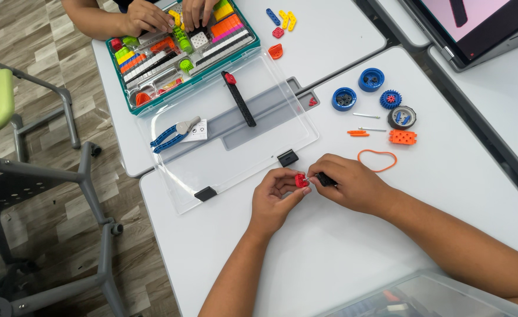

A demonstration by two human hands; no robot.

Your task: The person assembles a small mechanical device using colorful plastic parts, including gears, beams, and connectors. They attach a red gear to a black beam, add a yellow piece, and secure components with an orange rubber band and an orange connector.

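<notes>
My left hand (275,196) pinches a small red plastic piece (300,180) above the white table (329,252). My right hand (353,185) holds a short black piece (326,179) and presses it against the red one through a thin metal pin. Both hands meet just below the clear plastic lid (235,129). An orange rubber band (377,159) lies just right of my right hand.
Two blue wheels (344,98), a blue gear (390,98), a grey wheel (401,117), an orange block (402,137) and pins lie at the right. A black beam (239,100) and blue pliers (171,135) rest on the lid. Another person's hands (171,14) reach into a parts tray (182,53). A laptop (476,29) sits top right.
</notes>
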